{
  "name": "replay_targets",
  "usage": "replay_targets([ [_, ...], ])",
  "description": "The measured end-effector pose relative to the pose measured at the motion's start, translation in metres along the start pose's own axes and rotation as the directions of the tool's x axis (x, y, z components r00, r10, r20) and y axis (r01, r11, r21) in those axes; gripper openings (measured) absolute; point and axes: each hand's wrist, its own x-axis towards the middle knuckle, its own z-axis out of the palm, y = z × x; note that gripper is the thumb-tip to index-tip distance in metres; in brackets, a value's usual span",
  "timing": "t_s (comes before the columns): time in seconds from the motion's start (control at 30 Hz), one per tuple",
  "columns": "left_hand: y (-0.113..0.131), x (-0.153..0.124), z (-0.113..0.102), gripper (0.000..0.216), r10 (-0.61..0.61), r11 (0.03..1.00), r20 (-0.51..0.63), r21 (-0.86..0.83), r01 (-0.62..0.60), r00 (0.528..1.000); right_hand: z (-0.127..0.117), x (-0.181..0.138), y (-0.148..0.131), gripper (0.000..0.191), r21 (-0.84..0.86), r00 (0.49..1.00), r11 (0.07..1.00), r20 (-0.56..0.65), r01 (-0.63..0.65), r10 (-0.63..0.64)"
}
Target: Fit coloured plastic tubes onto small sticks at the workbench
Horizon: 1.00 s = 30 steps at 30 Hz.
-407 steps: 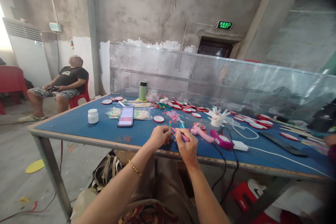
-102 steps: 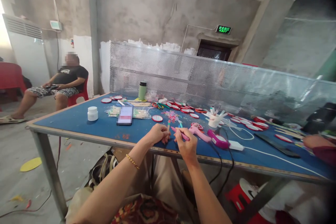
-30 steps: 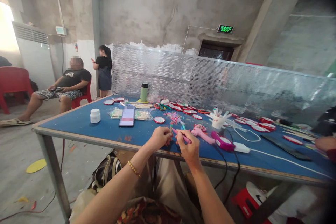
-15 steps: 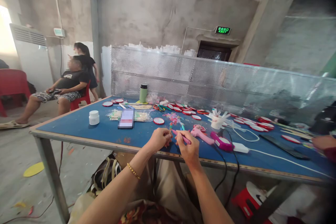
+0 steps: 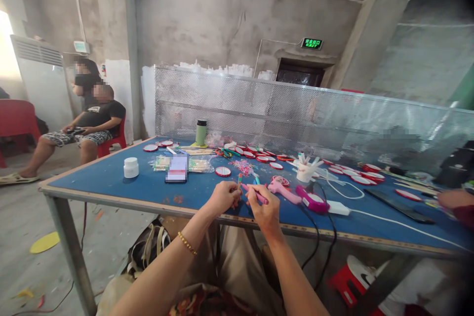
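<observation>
My left hand [image 5: 225,196] is closed around a thin stick [image 5: 240,178] that stands upright, with orange and green near its top. A pink pen-like tool [image 5: 262,199] is gripped by my right hand [image 5: 267,210], and its tip points at the stick. Whether the tip touches it I cannot tell. Just beyond my hands lie a heap of small colourful bands [image 5: 244,165] and a teal tool [image 5: 256,177]. Right of my right hand is a pink glue gun [image 5: 283,191].
The blue table [image 5: 99,177] carries a white jar [image 5: 131,168], a phone [image 5: 177,168], a green bottle [image 5: 201,133], several red-rimmed discs [image 5: 222,172], a white cup [image 5: 303,173] with sticks, a purple device [image 5: 312,199] and cables. Another person's hand [image 5: 454,202] is at far right.
My hands keep nearly the same pose, with the stick and pink tool still held. The view has shifted slightly. In the background, the standing person has moved left behind the seated one.
</observation>
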Motion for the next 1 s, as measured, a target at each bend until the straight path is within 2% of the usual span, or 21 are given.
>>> replay_targets([
  [0.6, -0.0001, -0.0003, 0.0, 0.014, -0.019, 1.0, -0.003, -0.023, 0.019, 1.0, 0.0, 0.0006, -0.0019, 0.023, 0.006, 0.999, 1.0, -0.028, -0.02, 0.021],
  [1.0, -0.0034, 0.001, -0.0009, 0.015, 0.009, 1.0, 0.002, -0.007, -0.009, 1.0, 0.0003, 0.0003, -0.0012, 0.022, 0.011, 1.0, 1.0, -0.016, -0.017, 0.018],
])
